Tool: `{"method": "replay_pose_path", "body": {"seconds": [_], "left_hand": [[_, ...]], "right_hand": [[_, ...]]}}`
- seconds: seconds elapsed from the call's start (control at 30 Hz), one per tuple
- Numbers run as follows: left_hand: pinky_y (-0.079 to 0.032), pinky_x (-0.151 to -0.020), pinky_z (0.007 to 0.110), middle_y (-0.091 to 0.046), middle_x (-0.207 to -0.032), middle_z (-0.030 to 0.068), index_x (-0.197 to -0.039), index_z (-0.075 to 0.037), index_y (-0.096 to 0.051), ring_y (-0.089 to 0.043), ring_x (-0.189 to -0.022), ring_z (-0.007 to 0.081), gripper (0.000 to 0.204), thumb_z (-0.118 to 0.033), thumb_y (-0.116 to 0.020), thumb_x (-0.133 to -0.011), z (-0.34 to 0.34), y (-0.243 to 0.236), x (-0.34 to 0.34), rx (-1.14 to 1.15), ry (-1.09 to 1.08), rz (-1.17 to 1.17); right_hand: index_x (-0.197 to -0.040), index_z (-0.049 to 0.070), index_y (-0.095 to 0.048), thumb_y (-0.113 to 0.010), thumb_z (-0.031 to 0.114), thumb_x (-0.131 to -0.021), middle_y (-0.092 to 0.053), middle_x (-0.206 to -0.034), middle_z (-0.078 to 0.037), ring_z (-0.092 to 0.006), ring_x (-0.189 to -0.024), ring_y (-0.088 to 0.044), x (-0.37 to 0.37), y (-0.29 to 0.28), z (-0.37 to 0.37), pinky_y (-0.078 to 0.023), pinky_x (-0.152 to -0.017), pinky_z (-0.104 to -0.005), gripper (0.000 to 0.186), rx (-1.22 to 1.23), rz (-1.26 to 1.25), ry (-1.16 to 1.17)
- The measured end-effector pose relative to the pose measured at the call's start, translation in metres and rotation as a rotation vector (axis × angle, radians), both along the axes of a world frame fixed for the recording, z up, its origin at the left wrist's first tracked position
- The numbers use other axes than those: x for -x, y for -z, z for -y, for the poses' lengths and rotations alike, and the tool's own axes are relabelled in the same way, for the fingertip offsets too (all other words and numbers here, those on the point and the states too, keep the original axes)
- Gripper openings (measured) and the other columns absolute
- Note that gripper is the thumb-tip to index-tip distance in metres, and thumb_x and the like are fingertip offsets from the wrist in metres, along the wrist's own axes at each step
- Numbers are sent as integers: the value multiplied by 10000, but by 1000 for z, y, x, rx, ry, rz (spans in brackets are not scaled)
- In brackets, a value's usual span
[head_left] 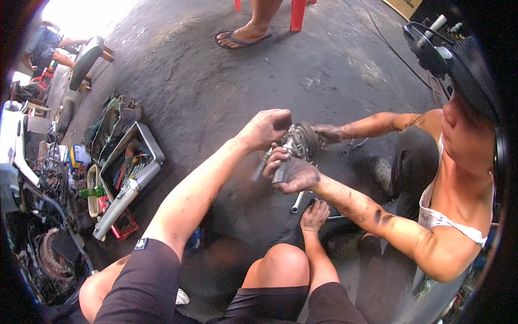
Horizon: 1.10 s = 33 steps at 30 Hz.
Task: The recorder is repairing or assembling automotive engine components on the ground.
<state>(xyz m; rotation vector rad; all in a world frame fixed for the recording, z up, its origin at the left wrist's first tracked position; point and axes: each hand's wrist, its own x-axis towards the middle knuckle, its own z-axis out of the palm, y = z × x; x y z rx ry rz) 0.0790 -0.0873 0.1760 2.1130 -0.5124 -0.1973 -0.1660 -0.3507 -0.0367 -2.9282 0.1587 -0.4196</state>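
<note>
A greasy metal engine part [303, 141] with a round ribbed body and short pipes is held up over the floor. My left hand [268, 128] reaches over its upper left side, fingers curled against it. A co-worker's blackened hand [298, 175] supports it from below, around a dark pipe end [280, 171]. The co-worker's other hand [328, 135] touches its far right side. Lower down, my right hand [315, 216] is closed beside a shiny metal tube [297, 202]; what its fingers hold is partly hidden.
An open metal toolbox [120, 202] with hand tools lies at left, by stripped motorcycle parts [51, 248]. The co-worker crouches close on my right. Ahead, a sandalled foot [245, 36] stands by a red stool leg [297, 15]. A cable [386, 40] crosses the dark floor.
</note>
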Motion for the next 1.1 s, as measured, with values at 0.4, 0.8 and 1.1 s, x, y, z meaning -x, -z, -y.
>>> {"method": "replay_pose_path", "body": {"seconds": [0.4, 0.8, 1.1], "left_hand": [[-554, -885, 361, -672, -1044, 118, -1048, -27, -687, -674, -990, 259, 232, -61, -699, -818, -10, 1, 12, 109, -28, -287], [-543, -876, 380, -669, -1057, 150, -1116, -47, -653, -671, -995, 290, 342, -63, -710, -779, -10, 3, 9, -148, 57, -13], [-537, -868, 417, -674, -975, 149, -1065, -42, -663, -666, -952, 336, 253, -85, -702, -818, -6, -28, 0, -325, 164, 213]], "right_hand": [[-1235, -2, -554, -576, 173, -879, -567, -1157, -252, -465, -1136, -510, 10, 3, -1, -369, -1004, -577, 397, -140, -185, 70], [-1115, 42, -639, -606, 211, -874, -625, -1068, -211, -426, -1031, -572, 12, 31, 3, -405, -924, -566, 297, -32, -101, 84], [-1082, 47, -646, -633, 202, -862, -619, -1023, -207, -417, -978, -580, 16, 44, 5, -418, -893, -562, 270, 58, 118, 51]]}}
